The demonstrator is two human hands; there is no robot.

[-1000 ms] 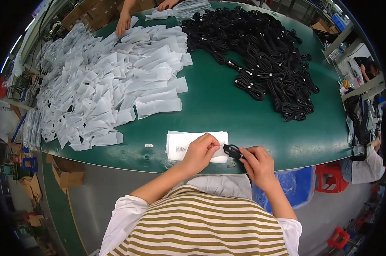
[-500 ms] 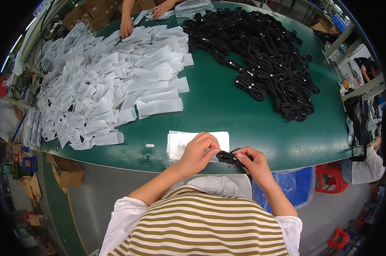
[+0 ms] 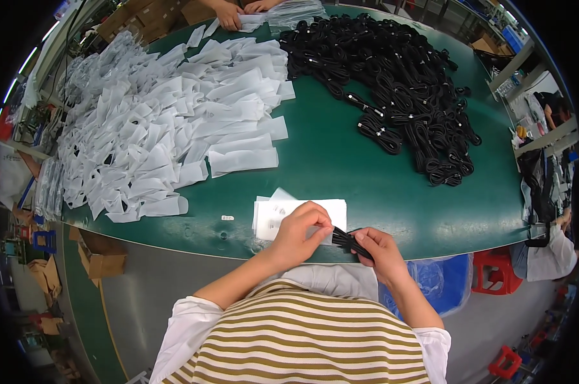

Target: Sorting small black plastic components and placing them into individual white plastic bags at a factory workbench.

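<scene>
My right hand (image 3: 382, 253) is closed around a coiled black cable (image 3: 348, 240), which slants down to the right at the table's front edge. Thumb and fingers of my left hand (image 3: 300, 232) are pinched together at the cable's upper left end. Whether they grip the cable or a bag's edge is hidden. Beneath and behind my left hand lies a small stack of flat white bags (image 3: 267, 224), with one corner sticking out at the back.
A wide heap of white translucent bags (image 3: 168, 121) covers the table's left side. Coiled black cables (image 3: 392, 70) are piled at the back right. Another person's hands (image 3: 228, 14) handle bags at the far edge. A blue bin (image 3: 440, 281) and red stool (image 3: 496, 272) stand below.
The cable has tilted, its right end now lower, and my right hand has shifted slightly down. A bag corner now pokes out behind the stack. The other person's hands have moved right.
</scene>
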